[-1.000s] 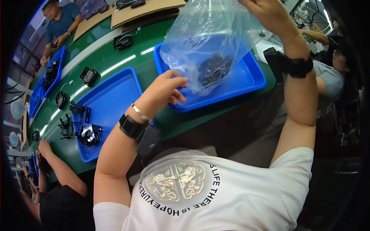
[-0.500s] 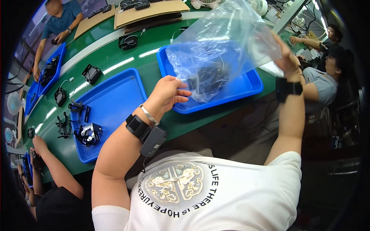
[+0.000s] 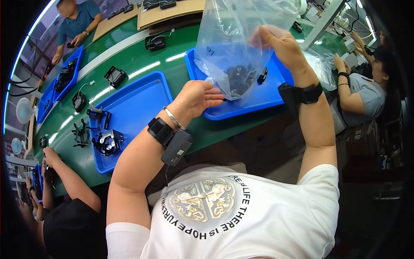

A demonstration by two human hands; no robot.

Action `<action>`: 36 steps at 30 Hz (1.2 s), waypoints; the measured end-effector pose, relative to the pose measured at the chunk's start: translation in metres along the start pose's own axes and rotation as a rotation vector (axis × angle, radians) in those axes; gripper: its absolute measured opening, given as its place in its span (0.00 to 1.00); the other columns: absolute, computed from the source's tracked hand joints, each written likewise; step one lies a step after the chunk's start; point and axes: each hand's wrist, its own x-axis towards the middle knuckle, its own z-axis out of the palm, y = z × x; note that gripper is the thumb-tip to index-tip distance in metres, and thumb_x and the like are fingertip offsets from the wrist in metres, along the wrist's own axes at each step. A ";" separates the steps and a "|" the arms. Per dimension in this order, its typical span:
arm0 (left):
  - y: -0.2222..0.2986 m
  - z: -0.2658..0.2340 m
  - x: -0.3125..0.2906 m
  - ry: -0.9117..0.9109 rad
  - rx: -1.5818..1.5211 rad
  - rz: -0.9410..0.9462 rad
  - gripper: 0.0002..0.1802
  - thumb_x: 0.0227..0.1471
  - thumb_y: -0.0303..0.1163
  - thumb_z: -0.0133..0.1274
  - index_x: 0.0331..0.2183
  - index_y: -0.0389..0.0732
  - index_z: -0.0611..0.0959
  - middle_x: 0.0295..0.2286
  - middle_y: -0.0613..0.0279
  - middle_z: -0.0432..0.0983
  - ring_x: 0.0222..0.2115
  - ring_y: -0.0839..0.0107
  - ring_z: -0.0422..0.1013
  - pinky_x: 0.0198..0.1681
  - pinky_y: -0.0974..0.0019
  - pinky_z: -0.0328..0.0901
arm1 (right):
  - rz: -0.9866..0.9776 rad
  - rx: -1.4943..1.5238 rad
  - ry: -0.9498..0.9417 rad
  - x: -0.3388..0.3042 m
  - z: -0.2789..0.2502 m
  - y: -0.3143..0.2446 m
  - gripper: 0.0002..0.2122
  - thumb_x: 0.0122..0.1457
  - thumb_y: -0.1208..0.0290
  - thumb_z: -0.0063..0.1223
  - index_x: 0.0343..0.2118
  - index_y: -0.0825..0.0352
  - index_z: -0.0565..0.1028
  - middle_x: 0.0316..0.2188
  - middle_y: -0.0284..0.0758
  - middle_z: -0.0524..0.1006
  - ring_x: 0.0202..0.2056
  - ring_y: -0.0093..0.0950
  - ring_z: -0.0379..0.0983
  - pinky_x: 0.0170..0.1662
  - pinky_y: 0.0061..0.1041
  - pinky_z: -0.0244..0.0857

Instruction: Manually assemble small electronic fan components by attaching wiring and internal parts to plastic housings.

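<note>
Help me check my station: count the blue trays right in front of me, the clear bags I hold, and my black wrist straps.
Blue trays: 2
Clear bag: 1
Black wrist straps: 2
Total: 5

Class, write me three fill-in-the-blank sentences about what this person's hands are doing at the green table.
1. The right hand holds up a clear plastic ____.
2. Dark parts sit in the bag, above a ____ tray.
3. The left hand has its fingers at the bag's ____ end.

Missing words: bag; blue; bottom
</note>
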 end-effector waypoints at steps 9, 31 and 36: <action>-0.005 0.010 -0.009 -0.011 0.038 0.016 0.13 0.49 0.21 0.41 0.37 0.24 0.64 0.40 0.42 0.61 0.37 0.52 0.69 0.36 0.57 0.70 | -0.238 -0.215 -0.154 0.014 0.002 -0.042 0.14 0.61 0.62 0.42 0.33 0.68 0.75 0.28 0.29 0.75 0.30 0.17 0.69 0.35 0.18 0.63; 0.017 0.015 -0.016 0.104 0.025 0.203 0.16 0.49 0.22 0.42 0.40 0.26 0.63 0.38 0.45 0.61 0.35 0.52 0.69 0.32 0.58 0.71 | -0.149 -0.133 0.383 -0.007 -0.063 -0.006 0.15 0.61 0.64 0.41 0.39 0.71 0.74 0.36 0.33 0.76 0.39 0.22 0.69 0.46 0.21 0.60; 0.023 0.019 -0.015 0.025 -0.031 0.158 0.21 0.47 0.22 0.47 0.45 0.28 0.63 0.38 0.49 0.62 0.38 0.50 0.69 0.31 0.59 0.70 | -0.194 -0.274 0.398 -0.015 -0.077 -0.002 0.16 0.62 0.63 0.39 0.43 0.70 0.72 0.39 0.34 0.75 0.41 0.23 0.69 0.47 0.21 0.60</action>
